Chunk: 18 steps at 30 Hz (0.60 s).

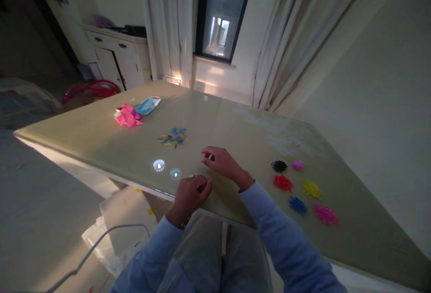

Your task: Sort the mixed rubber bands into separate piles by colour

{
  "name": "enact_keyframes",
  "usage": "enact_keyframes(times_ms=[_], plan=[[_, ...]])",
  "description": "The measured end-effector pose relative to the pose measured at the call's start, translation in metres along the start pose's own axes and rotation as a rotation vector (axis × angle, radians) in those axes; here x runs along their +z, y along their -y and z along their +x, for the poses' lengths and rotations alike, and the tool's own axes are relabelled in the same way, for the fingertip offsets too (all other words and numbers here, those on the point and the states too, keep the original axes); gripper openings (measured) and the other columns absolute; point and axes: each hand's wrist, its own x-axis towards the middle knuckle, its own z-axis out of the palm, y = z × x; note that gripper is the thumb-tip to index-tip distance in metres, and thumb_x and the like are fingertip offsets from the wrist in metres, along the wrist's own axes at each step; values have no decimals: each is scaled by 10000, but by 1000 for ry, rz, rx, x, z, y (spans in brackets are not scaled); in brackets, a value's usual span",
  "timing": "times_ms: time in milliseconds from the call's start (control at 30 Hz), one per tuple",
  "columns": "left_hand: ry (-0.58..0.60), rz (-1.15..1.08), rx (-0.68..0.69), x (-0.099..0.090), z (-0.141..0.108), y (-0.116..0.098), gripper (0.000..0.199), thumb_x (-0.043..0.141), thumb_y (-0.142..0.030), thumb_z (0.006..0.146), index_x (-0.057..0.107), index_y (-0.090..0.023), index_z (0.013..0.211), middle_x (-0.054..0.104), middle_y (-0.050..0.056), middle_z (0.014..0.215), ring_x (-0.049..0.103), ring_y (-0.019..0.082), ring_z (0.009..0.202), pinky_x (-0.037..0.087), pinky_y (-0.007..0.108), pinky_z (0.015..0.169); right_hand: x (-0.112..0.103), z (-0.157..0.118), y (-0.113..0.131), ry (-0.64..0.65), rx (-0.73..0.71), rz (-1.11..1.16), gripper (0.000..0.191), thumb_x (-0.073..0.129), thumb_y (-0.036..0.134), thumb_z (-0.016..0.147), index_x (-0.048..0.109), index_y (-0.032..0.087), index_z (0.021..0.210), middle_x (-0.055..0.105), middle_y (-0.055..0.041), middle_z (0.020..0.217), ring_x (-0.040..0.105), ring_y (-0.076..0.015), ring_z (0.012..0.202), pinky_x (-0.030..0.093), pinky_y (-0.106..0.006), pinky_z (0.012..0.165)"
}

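My left hand [192, 194] rests at the table's near edge with its fingers curled in. Whatever it may hold is hidden. Just beyond and to the right, my right hand [222, 162] hovers low over the table, fingers bent, with a gap between thumb and forefinger and nothing visible in it. Ahead and left of both hands lies a loose mixed pile of small thin blue and yellow pieces [173, 137]. To the right, sorted heaps of similar small pieces lie apart: black [279, 166], red [283, 183], blue [298, 205], yellow [312, 189] and bright pink [326, 215].
A small lilac-pink heap [297, 165] sits beside the black one. Toward the far left of the glossy table [232, 126] are crumpled pink paper [128, 116] and a blue face mask [147, 105]. A grey cable [101, 239] runs below the table at left.
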Motion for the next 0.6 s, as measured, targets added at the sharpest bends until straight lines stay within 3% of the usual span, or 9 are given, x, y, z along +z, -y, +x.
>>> enact_keyframes(times_ms=[133, 233, 400, 600], plan=[[-167, 12, -16, 1, -1, 1, 436, 528, -268, 925, 432, -180, 509, 434, -42, 454, 386, 78, 424, 251, 257, 504, 25, 66, 9, 147, -90, -158, 308, 624, 177, 858, 682, 137, 1157, 733, -85, 998, 642, -165, 848, 446, -267, 797], [-221, 22, -17, 1, -1, 2, 439, 532, -256, 922, 431, -182, 501, 439, -41, 444, 386, 78, 413, 241, 263, 493, 41, 96, 15, 220, -133, -265, 316, 655, 255, 866, 687, 161, 1166, 740, -72, 973, 651, -178, 860, 445, -261, 759], [-227, 7, -8, 2, -2, 2, 426, 539, -238, 916, 435, -183, 506, 455, -39, 448, 407, 77, 418, 245, 264, 490, 52, 115, 22, 294, -207, -445, 178, 629, 314, 901, 748, 223, 998, 739, -52, 973, 657, -204, 931, 457, -269, 745], [-278, -9, -25, 0, -1, 1, 421, 534, -223, 918, 418, -188, 515, 428, -48, 452, 384, 76, 414, 249, 267, 486, 59, 120, 24, 289, -217, -535, 224, 531, 262, 965, 742, 186, 958, 718, -91, 1055, 652, -216, 984, 485, -293, 794]])
